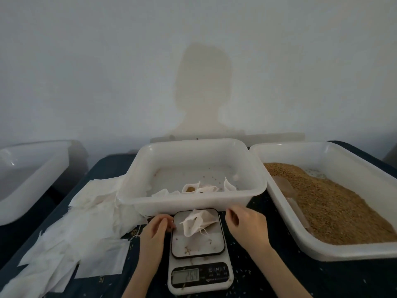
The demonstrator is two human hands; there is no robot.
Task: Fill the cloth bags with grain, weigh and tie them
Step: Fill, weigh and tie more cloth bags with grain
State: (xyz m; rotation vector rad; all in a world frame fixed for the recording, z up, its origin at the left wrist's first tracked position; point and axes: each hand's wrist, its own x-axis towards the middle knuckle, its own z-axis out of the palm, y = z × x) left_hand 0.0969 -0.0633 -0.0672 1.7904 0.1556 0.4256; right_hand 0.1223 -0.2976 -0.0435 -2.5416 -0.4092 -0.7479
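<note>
Cloth bag (198, 222) on the scale (198, 252) platform — display (185, 275) blurred, unreadable. Left hand (155, 230) at platform's left edge, fingers curled, grasp unclear; right hand (245, 222) beside it, loosely curled, holding nothing. Grain (335, 207) in right tub.

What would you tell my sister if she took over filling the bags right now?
Left hand: fingers curled at the scale's left edge, gripping nothing visible.
Right hand: fingers loosely curled beside the scale, empty.
A filled cloth bag sits untied on the scale; display too blurry to read.
Some bags lie in the middle tub. Empty bags are piled on the left; the grain tub and its scoop are on the right.
Left: tie this bag, then fill the rest.
</note>
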